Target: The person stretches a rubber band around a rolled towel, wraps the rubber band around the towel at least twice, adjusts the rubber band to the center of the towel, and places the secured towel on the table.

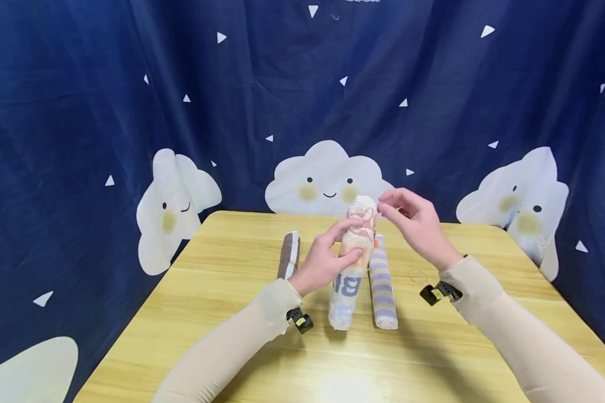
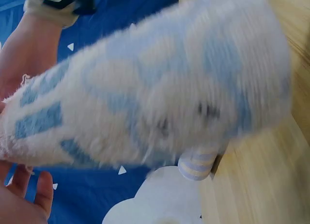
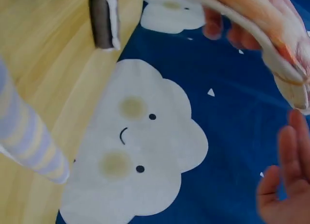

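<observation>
Three rolled cloths, two laid down and one held.

Item one: pale roll, blue lettering, held above the surface in my left hand, whose fingers and thumb grip it around its upper half. Long axis runs away from me, far end leaning slightly right; a thin tan band circles it near one end.

Item two: my right hand, thumb and fingers apart and loosely extended, gripping no cloth. The far end of the roll lies just to its left, so this hand is the nearer to that end; whether the fingertips touch it, or have hold of any thread, I cannot tell.

Item three: striped roll, purple and cream, on the surface just right of the held one.

Item four: brown-and-white roll, on the surface beyond my left wrist, partly hidden.

Item five: thin loop, on the surface, right of the striped roll.
</observation>
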Demonstrator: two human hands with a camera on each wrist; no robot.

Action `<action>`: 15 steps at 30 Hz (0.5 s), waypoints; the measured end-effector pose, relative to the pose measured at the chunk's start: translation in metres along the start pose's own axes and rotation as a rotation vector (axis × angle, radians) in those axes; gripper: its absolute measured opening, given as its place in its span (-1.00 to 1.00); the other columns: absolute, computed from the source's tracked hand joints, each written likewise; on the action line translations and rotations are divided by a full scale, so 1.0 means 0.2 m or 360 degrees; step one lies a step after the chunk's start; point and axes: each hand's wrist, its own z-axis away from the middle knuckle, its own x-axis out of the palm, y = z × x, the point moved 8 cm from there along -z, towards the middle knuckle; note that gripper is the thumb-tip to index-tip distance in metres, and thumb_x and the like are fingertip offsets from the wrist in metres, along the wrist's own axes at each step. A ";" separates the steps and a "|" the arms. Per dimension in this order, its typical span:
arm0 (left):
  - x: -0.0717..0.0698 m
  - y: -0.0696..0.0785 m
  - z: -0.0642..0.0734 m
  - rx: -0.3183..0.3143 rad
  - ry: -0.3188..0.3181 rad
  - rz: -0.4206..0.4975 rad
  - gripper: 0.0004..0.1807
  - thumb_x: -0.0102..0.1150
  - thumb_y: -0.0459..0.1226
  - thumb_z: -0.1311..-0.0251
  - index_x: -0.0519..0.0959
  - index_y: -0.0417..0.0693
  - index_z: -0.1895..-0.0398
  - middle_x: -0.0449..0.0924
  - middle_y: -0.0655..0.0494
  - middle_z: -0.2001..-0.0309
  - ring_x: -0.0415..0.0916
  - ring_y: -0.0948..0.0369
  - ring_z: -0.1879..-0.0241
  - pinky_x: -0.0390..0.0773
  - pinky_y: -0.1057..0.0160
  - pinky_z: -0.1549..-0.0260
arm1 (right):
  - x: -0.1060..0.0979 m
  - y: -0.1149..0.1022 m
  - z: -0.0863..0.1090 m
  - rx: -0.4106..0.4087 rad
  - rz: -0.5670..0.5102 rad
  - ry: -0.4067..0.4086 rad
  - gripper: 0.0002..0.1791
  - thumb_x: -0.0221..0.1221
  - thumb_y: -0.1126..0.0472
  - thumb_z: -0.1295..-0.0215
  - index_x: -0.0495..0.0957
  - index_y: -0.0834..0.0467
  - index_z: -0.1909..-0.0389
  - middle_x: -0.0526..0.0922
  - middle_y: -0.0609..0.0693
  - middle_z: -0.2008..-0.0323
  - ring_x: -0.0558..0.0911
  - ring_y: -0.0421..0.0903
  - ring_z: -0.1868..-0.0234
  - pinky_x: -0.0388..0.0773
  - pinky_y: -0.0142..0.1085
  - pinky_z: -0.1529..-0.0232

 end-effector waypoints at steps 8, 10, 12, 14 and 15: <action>0.00 -0.02 0.01 -0.0052 0.0027 -0.0017 -0.46 0.21 -0.29 -0.12 0.35 0.19 -0.19 0.45 0.35 -0.10 0.46 0.28 0.17 0.56 0.30 0.40 | 0.05 -0.07 0.14 -0.0835 0.0530 0.0182 -0.71 0.35 0.42 0.10 0.69 0.13 0.28 0.61 -0.05 0.33 0.46 -0.09 0.28 0.29 -0.31 0.20; -0.01 -0.03 0.01 -0.0083 0.0028 -0.0021 -0.46 0.21 -0.27 -0.13 0.34 0.21 -0.20 0.47 0.32 -0.06 0.45 0.29 0.19 0.56 0.31 0.42 | 0.07 -0.06 0.15 -0.0875 0.0584 0.0183 -0.75 0.35 0.40 0.10 0.69 0.14 0.32 0.60 -0.07 0.37 0.44 -0.08 0.32 0.25 -0.27 0.22; -0.01 -0.04 0.01 -0.0109 0.0023 -0.0005 -0.46 0.19 -0.26 -0.15 0.33 0.23 -0.21 0.49 0.28 -0.03 0.45 0.29 0.19 0.57 0.30 0.42 | 0.09 -0.05 0.14 -0.0869 0.0612 0.0171 -0.81 0.32 0.38 0.06 0.68 0.14 0.36 0.60 -0.08 0.39 0.44 -0.09 0.33 0.25 -0.26 0.23; -0.01 -0.04 0.01 -0.0124 0.0021 0.0021 -0.46 0.18 -0.26 -0.16 0.31 0.23 -0.21 0.51 0.23 -0.01 0.45 0.27 0.19 0.57 0.29 0.42 | 0.10 -0.04 0.13 -0.0825 0.0581 0.0159 -0.87 0.28 0.37 0.00 0.65 0.15 0.38 0.59 -0.08 0.40 0.45 -0.10 0.34 0.29 -0.28 0.24; -0.01 -0.03 0.01 -0.0125 0.0017 0.0036 -0.47 0.17 -0.27 -0.16 0.31 0.22 -0.21 0.51 0.21 -0.01 0.45 0.27 0.19 0.58 0.28 0.41 | 0.10 -0.03 0.12 -0.0791 0.0549 0.0150 -0.89 0.26 0.36 -0.02 0.64 0.14 0.39 0.58 -0.08 0.41 0.45 -0.11 0.34 0.31 -0.30 0.24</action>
